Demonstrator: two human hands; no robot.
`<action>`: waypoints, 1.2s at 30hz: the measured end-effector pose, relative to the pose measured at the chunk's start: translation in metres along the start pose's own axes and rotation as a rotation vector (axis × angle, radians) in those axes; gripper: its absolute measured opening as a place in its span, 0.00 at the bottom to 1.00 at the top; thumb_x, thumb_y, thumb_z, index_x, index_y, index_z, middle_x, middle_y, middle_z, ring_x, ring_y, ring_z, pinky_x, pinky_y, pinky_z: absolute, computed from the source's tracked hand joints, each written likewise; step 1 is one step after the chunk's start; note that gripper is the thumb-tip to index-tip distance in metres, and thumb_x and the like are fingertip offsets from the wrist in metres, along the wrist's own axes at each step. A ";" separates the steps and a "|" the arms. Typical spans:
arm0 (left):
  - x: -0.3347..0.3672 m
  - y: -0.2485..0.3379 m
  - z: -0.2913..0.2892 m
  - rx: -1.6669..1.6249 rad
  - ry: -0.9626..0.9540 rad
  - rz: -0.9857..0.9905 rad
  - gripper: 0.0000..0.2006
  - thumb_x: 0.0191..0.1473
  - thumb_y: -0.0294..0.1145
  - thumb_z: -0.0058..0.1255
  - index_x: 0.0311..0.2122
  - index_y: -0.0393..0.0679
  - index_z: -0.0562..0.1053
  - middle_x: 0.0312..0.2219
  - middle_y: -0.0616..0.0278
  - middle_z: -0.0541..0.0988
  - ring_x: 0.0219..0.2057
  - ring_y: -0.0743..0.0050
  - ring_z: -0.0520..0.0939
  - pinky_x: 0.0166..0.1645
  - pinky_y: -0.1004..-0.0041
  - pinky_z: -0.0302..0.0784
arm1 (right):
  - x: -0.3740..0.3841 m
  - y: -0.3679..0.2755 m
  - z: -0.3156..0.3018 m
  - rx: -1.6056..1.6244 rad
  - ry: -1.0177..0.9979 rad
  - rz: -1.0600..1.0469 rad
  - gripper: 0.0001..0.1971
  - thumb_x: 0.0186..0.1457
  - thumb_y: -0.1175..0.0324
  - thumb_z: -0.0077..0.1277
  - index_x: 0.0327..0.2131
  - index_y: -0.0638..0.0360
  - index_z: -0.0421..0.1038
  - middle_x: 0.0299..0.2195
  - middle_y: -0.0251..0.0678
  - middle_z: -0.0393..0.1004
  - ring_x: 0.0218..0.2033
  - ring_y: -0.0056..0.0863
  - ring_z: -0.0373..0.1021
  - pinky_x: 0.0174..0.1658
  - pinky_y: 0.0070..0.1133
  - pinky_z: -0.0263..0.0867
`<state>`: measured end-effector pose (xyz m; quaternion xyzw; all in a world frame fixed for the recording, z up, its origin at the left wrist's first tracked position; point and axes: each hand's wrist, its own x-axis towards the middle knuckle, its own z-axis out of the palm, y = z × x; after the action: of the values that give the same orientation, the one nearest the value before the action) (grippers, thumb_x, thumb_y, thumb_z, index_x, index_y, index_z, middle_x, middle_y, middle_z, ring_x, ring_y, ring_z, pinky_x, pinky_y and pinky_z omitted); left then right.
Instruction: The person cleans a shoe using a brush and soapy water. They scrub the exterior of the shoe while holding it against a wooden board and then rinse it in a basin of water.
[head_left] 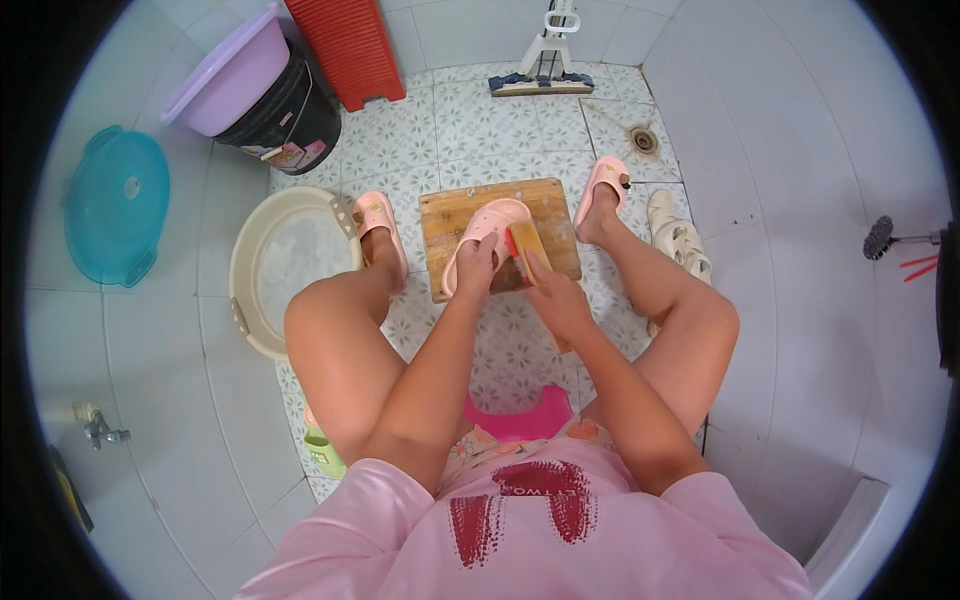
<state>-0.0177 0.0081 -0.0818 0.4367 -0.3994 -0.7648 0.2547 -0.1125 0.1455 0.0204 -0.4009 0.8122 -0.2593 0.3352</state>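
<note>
A pink clog-style slipper (501, 217) rests on a wooden board (445, 212) on the floor between my feet. My left hand (477, 268) is closed on the slipper, its fingers around the opening. In my right hand (562, 305) is a yellow scrubbing brush (529, 241) with red bristles, held against the slipper's right side. The brush's lower end sticks out below that hand. My palms and some fingertips are hidden.
A cream basin (243, 262) with cloudy liquid stands left of my left foot. White shoes (677, 232) lie by the right wall. Behind are a mop (541, 84), a black bucket (318, 115) under a purple basin (238, 75), and a floor drain (643, 140). I sit over a pink stool (520, 425).
</note>
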 end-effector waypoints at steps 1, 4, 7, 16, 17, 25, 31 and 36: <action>0.002 -0.001 -0.005 -0.060 -0.048 -0.061 0.06 0.55 0.29 0.44 0.31 0.37 0.69 0.23 0.67 0.69 0.24 0.83 0.70 0.27 0.82 0.66 | 0.001 0.000 -0.005 -0.031 -0.038 -0.017 0.28 0.54 0.63 0.43 0.60 0.45 0.55 0.36 0.52 0.73 0.37 0.47 0.71 0.41 0.32 0.65; 0.002 0.003 0.005 -0.178 -0.010 -0.041 0.08 0.55 0.27 0.41 0.38 0.34 0.68 0.27 0.63 0.72 0.26 0.81 0.73 0.31 0.80 0.70 | 0.018 0.003 -0.002 -0.078 -0.050 -0.088 0.26 0.55 0.63 0.41 0.59 0.46 0.57 0.31 0.51 0.73 0.33 0.47 0.71 0.37 0.34 0.65; 0.008 -0.001 -0.001 -0.323 -0.145 -0.054 0.13 0.55 0.24 0.38 0.46 0.32 0.65 0.32 0.60 0.73 0.31 0.77 0.76 0.37 0.77 0.74 | 0.050 -0.004 0.011 -0.186 0.008 -0.188 0.24 0.56 0.62 0.40 0.57 0.47 0.59 0.26 0.50 0.73 0.29 0.47 0.71 0.33 0.35 0.65; 0.001 0.010 0.007 -0.218 -0.104 -0.024 0.16 0.56 0.26 0.35 0.48 0.33 0.66 0.38 0.60 0.73 0.36 0.76 0.76 0.39 0.77 0.73 | 0.047 -0.002 0.003 -0.264 0.046 -0.198 0.22 0.58 0.55 0.39 0.56 0.41 0.60 0.24 0.50 0.72 0.25 0.49 0.70 0.31 0.40 0.66; 0.000 0.012 0.009 -0.220 -0.108 -0.019 0.16 0.56 0.26 0.35 0.48 0.33 0.66 0.38 0.60 0.73 0.36 0.76 0.76 0.39 0.77 0.73 | 0.031 0.002 -0.001 -0.284 0.035 -0.171 0.22 0.59 0.56 0.38 0.57 0.39 0.59 0.22 0.51 0.71 0.24 0.49 0.69 0.30 0.39 0.65; 0.009 -0.001 -0.012 -0.001 -0.156 -0.089 0.14 0.59 0.36 0.38 0.43 0.38 0.69 0.30 0.63 0.74 0.29 0.79 0.75 0.31 0.78 0.71 | 0.063 -0.013 0.025 -0.267 0.110 -0.212 0.21 0.59 0.56 0.38 0.56 0.40 0.59 0.24 0.49 0.73 0.25 0.47 0.71 0.29 0.39 0.67; 0.005 0.002 0.012 -0.109 0.141 -0.072 0.18 0.61 0.43 0.35 0.43 0.38 0.68 0.26 0.64 0.73 0.25 0.79 0.73 0.28 0.78 0.68 | 0.043 -0.005 0.023 -0.413 0.079 -0.188 0.22 0.59 0.57 0.38 0.57 0.36 0.57 0.24 0.46 0.72 0.24 0.44 0.71 0.27 0.38 0.67; 0.009 0.002 0.004 -0.037 0.095 -0.152 0.21 0.62 0.45 0.33 0.46 0.36 0.66 0.35 0.59 0.75 0.34 0.74 0.76 0.35 0.73 0.74 | -0.014 0.019 0.011 -0.424 0.104 -0.157 0.22 0.58 0.58 0.40 0.57 0.33 0.58 0.22 0.47 0.71 0.23 0.43 0.71 0.27 0.37 0.67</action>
<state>-0.0254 0.0017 -0.0831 0.4967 -0.3385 -0.7675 0.2227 -0.1069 0.1661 0.0048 -0.5105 0.8309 -0.1283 0.1801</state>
